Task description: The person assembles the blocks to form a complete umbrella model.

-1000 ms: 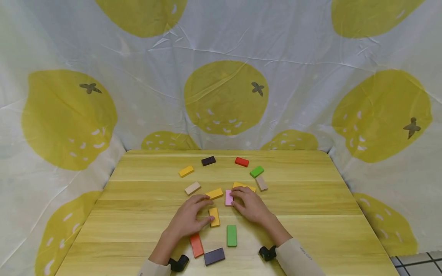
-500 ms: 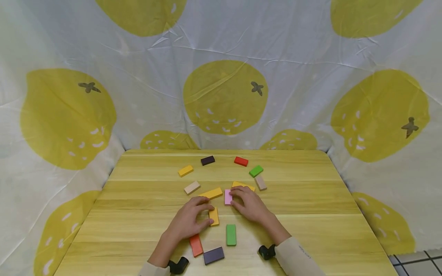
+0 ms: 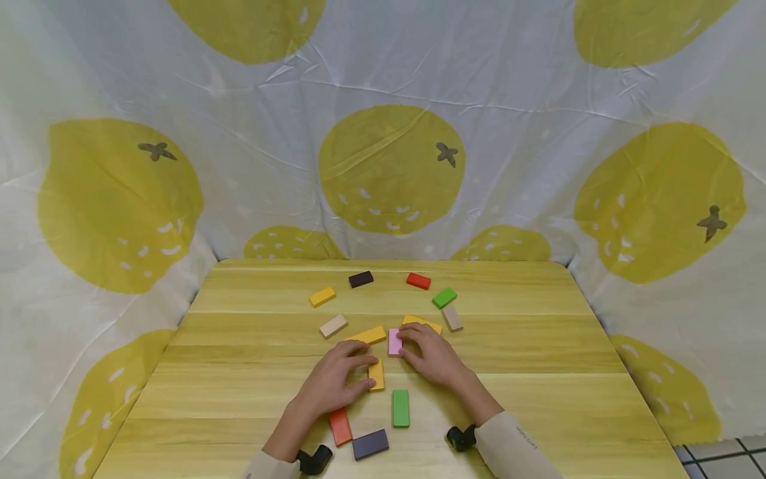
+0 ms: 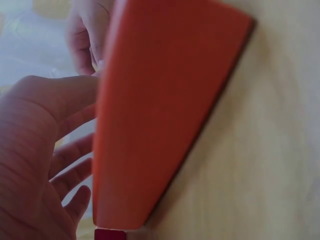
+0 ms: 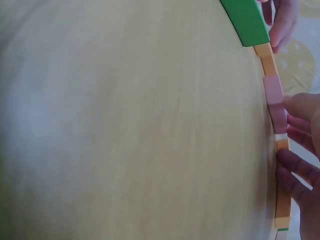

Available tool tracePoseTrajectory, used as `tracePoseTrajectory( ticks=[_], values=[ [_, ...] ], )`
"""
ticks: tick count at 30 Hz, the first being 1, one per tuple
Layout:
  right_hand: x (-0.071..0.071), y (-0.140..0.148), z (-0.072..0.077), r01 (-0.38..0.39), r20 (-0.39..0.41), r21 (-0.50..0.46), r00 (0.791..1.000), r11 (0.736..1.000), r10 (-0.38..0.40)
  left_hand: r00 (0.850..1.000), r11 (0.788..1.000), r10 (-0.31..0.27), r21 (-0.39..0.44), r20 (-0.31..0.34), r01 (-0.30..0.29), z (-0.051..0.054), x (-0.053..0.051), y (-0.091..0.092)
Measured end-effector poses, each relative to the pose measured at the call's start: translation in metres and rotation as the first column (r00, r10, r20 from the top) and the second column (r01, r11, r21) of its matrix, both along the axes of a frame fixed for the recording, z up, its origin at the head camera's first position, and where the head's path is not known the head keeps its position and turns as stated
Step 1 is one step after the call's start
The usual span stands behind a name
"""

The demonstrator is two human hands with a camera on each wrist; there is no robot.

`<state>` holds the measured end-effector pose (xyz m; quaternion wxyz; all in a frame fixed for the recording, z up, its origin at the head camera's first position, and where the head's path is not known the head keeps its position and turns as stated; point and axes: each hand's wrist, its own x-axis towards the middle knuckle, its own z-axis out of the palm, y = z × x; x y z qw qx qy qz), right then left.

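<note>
In the head view my left hand (image 3: 330, 378) pinches the ends of a small yellow block (image 3: 378, 374) between thumb and fingers; the block lies flat on the wooden table. My right hand (image 3: 438, 357) holds a pink block (image 3: 394, 342) just beyond it, thumb at the near end and a finger at the far end. Other fingers of that hand rest by a longer-looking yellow block (image 3: 415, 321), as the right wrist view also shows. A second yellow block (image 3: 370, 335) lies beyond my left fingers. In the left wrist view an orange-red block (image 4: 150, 120) hides my left fingertips.
Nearer me lie a green block (image 3: 400, 408), an orange-red block (image 3: 340, 426) and a dark purple block (image 3: 370, 444). Farther off, several blocks form a loose arc, among them a black one (image 3: 361, 279) and a red one (image 3: 419, 281). A lemon-print cloth (image 3: 391, 166) hangs behind the table.
My left hand has shifted slightly right, sliding the yellow block a little closer to the pink one's line. The right hand and pink block stay where they were.
</note>
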<state>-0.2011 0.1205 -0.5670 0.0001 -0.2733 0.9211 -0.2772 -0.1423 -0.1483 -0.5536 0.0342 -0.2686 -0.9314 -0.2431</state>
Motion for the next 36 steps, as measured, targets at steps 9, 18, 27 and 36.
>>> tracePoseTrajectory(
  ticks=[9,18,27,36],
  values=[
    [0.0,-0.001,0.0,0.005,0.003,-0.005,1.0,1.0,-0.005,0.999,1.0,-0.025,-0.014,0.035,0.025,0.002,-0.002,0.012],
    [0.0,-0.002,0.0,0.01,0.001,-0.001,1.0,1.0,-0.01,0.998,0.998,-0.056,-0.021,0.038,0.056,0.001,-0.008,0.026],
    [0.002,-0.001,0.002,0.002,0.013,-0.008,1.0,1.0,-0.002,0.996,0.997,-0.058,-0.048,0.064,0.061,-0.002,-0.014,0.027],
    [0.003,0.0,0.003,-0.015,0.014,-0.018,1.0,1.0,0.015,0.995,0.995,-0.085,-0.04,0.055,0.088,-0.002,-0.017,0.027]
  ],
)
